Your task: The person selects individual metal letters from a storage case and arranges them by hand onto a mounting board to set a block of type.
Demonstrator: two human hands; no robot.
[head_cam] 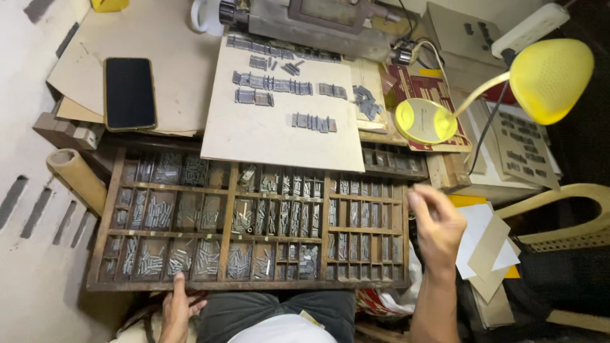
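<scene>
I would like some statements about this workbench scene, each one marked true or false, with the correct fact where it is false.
1. The left hand rests on the near edge of the wooden type tray. True.
2. The right hand lies flat on the pale board. False: it is raised over the tray's right edge, fingers pinched together; whether they hold anything cannot be seen.
3. A dark phone lies face up on the cardboard to the left of the board. True.
4. The desk lamp is red. False: it is yellow.
5. Rows of small metal type pieces lie on the pale board. True.
</scene>
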